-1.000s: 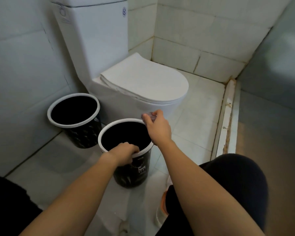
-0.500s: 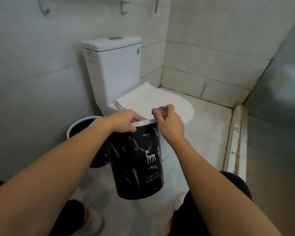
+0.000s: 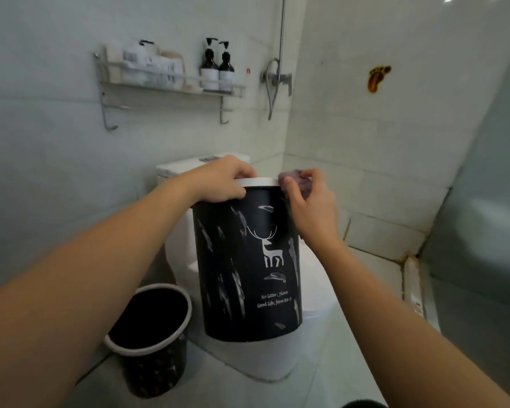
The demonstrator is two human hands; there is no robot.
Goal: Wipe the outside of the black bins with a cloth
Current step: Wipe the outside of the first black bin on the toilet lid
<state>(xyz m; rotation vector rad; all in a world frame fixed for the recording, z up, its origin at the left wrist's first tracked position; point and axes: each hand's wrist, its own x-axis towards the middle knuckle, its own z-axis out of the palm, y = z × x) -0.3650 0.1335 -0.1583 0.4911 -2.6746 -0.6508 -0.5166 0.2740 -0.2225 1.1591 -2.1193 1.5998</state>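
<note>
While my left hand grips the white rim of the black deer bin and holds it in the air before the toilet, my right hand pinches a purple cloth against the rim. A second black bin stands on the floor, lower left.

So the deer bin is up off the floor now, lifted way higher than a second ago and hanging in front of the toilet. Left hand went from inside the rim to gripping over it, and the right hand brought the purple cloth against the rim's right edge.
</note>
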